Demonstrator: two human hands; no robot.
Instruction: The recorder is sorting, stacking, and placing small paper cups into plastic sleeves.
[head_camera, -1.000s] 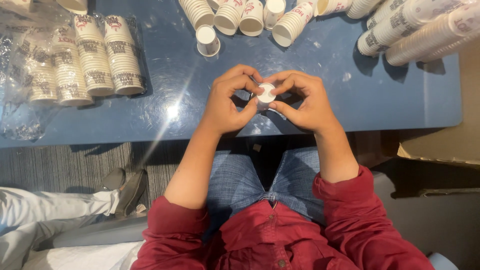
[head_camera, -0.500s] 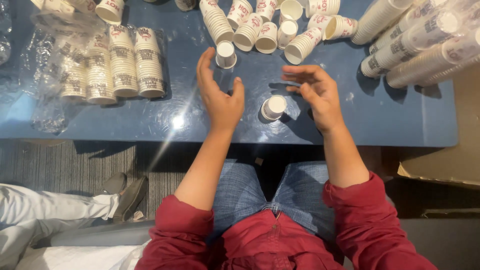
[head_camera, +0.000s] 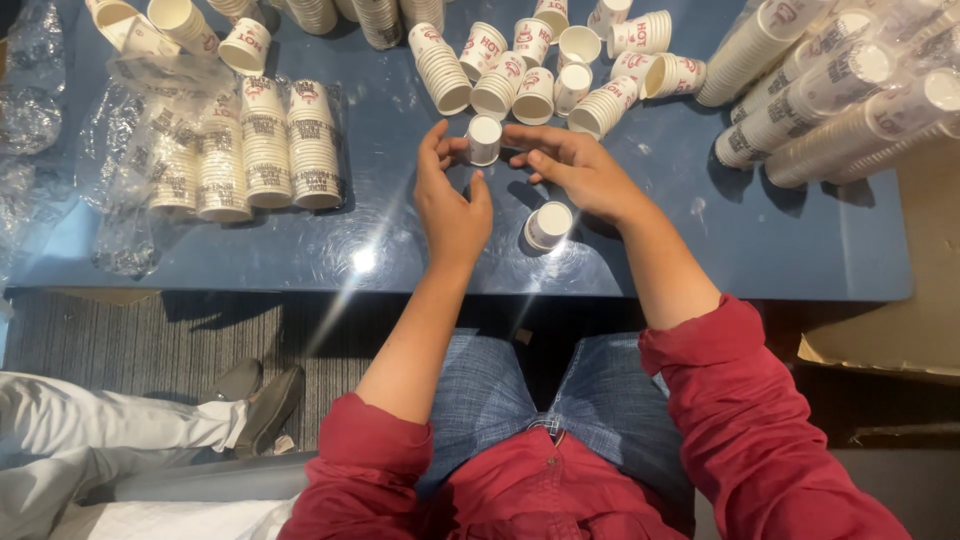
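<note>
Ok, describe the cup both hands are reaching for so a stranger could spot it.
On the blue table, look between the left hand and right hand. The single paper cup there stands upside down, alone, just in front of the lying stacks.

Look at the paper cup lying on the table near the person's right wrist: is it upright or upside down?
Upside down. The cup shows its flat white base to the camera, with its mouth hidden against the blue table.

A small white paper cup (head_camera: 484, 139) stands upside down on the blue table (head_camera: 400, 240), while a second, matching white paper cup (head_camera: 548, 225) stands inverted nearer the table's front edge.
</note>
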